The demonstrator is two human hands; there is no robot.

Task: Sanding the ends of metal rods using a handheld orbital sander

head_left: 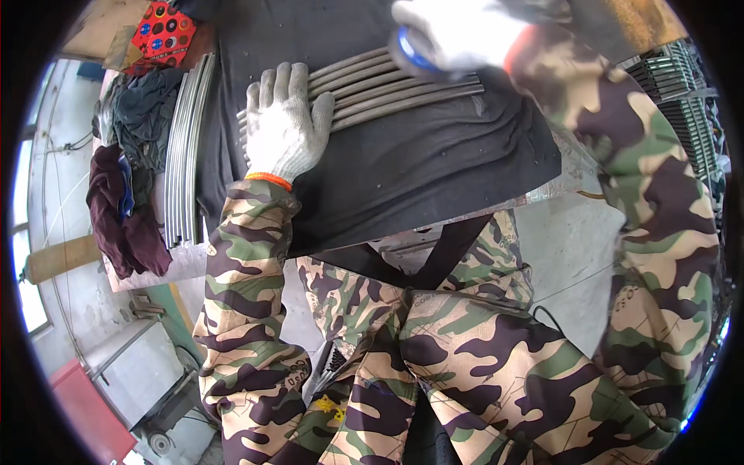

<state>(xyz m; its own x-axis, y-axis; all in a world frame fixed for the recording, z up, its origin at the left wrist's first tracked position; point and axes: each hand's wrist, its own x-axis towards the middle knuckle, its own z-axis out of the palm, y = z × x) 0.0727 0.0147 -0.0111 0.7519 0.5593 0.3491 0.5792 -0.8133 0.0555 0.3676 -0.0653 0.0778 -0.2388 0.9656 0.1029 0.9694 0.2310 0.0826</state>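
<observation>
Several dull grey metal rods (364, 106) lie side by side on a black cloth (403, 167). Across their left ends rests my left hand (288, 120) in a white knit glove, palm down, its fingers stretched out and the thumb apart. Over the right part of the rods is my right hand (465, 35), also gloved and smeared by motion. Its fingers close round a round, dark-rimmed thing with a blue ring (416, 52); the blur hides its exact kind. This thing is at the rods' upper surface, and I cannot tell whether it touches them.
Brighter metal rods (186, 155) stand in a bundle-like row at the table's left. Beside them lie dark rags (143, 108) and a maroon cloth (128, 209). A red patterned box (164, 35) sits far left. Racked metal rods (682, 108) are at the far right.
</observation>
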